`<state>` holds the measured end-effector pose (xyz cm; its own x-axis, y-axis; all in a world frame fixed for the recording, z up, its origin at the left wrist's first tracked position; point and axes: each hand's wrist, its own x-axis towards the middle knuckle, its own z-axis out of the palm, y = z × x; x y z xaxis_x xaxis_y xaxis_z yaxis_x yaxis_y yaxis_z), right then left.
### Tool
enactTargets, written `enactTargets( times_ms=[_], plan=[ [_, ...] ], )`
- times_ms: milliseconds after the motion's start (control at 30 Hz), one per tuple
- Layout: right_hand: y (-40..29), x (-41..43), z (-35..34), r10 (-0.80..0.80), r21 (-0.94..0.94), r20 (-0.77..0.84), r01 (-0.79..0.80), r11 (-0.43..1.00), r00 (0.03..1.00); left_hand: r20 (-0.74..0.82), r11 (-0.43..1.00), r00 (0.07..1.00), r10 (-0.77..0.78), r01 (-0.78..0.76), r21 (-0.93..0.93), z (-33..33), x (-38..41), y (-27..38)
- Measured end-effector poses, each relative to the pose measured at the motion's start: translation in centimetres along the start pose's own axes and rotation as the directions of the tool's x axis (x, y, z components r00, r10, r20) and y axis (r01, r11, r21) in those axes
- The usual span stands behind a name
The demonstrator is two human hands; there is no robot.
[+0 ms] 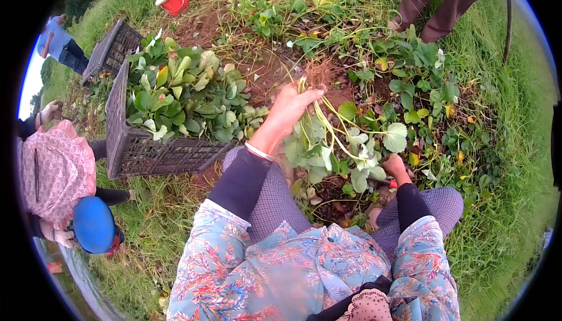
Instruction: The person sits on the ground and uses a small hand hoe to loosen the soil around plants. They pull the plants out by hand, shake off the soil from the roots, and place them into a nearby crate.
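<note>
My left hand (292, 103) is closed around a bunch of uprooted strawberry plants (331, 134), gripping the stems near their brown, hairy roots. The roots point away from me and the leaves hang back towards my knees. My right hand (394, 165) is a closed fist low on the right, beside the leaves, on a tool with a red handle part (392, 183); the rest of the tool is hidden by leaves. To the left of my left hand, a dark plastic crate (167, 152) is heaped with leafy plants (189, 92).
A second dark crate (112, 49) stands behind the first. A red bucket (176, 2) sits at the upper left. Rooted plants (426, 84) grow ahead and right. One person (61, 167) is at the left, another (63, 42) farther off, and a third person's legs (452, 5) stand at the upper right.
</note>
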<state>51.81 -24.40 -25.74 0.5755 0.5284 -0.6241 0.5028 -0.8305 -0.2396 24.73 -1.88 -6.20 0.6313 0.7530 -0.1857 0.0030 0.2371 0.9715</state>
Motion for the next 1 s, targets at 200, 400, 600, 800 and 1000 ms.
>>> enactTargets(
  times_ms=[200,400,600,800,1000],
  plan=[
    [-9.4,-2.9,-9.3,-0.216,-0.065,-0.383,0.207,0.976,0.898,0.125,0.978,0.986,-0.110,0.130,-0.161,0.5,-0.1,1.6],
    [-20.6,-13.2,-12.9,-0.631,0.697,-0.285,0.608,0.380,0.721,0.165,0.987,0.983,-0.081,0.056,0.152,-1.1,1.5,-2.9],
    [-20.0,-11.2,-7.7,-0.597,0.846,-0.188,0.438,0.304,0.779,0.228,0.999,0.974,0.016,-0.007,-0.042,0.8,0.1,0.2],
    [-19.4,-11.6,-5.9,-0.672,0.753,-0.153,0.526,0.395,0.724,0.185,0.999,0.983,0.005,0.001,-0.032,0.8,0.5,-0.5],
    [-19.6,-12.5,-6.5,-0.689,0.371,-0.189,0.701,0.609,0.699,0.164,0.999,0.986,-0.039,0.037,0.017,1.3,-0.4,1.1]
  ],
)
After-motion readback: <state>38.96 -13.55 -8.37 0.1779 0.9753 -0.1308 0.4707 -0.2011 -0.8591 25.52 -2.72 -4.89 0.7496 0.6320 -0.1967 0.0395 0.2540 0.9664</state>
